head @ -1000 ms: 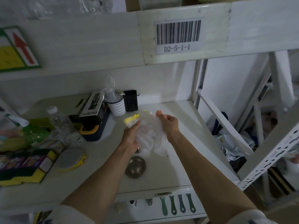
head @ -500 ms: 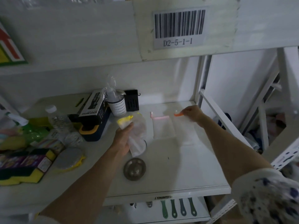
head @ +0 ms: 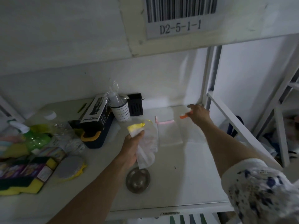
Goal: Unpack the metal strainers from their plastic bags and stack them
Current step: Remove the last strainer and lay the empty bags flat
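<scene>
A round metal strainer [head: 137, 180] lies bare on the white shelf [head: 186, 183], near its front edge. Just above it my left hand [head: 132, 149] is closed on a crumpled clear plastic bag with a yellow zip strip [head: 146, 139]. My right hand [head: 198, 113] reaches to the back right corner of the shelf and pinches the orange zip strip of a flat clear bag [head: 192, 130]. Another flat clear bag with a pink zip strip [head: 168, 131] lies between my hands. I cannot tell what these bags hold.
A black box labelled spray bottle [head: 94, 116], a white perforated cup [head: 121, 111] and a small black holder [head: 135, 105] stand at the back. Sponges [head: 24, 175], a green bottle [head: 34, 138] and a scouring pad [head: 69, 165] crowd the left. White frame bars [head: 234, 125] bound the right side.
My right hand let go of the yellow-strip bag and reached to the back right, taking the orange strip of a flat bag. My left hand kept the crumpled bag.
</scene>
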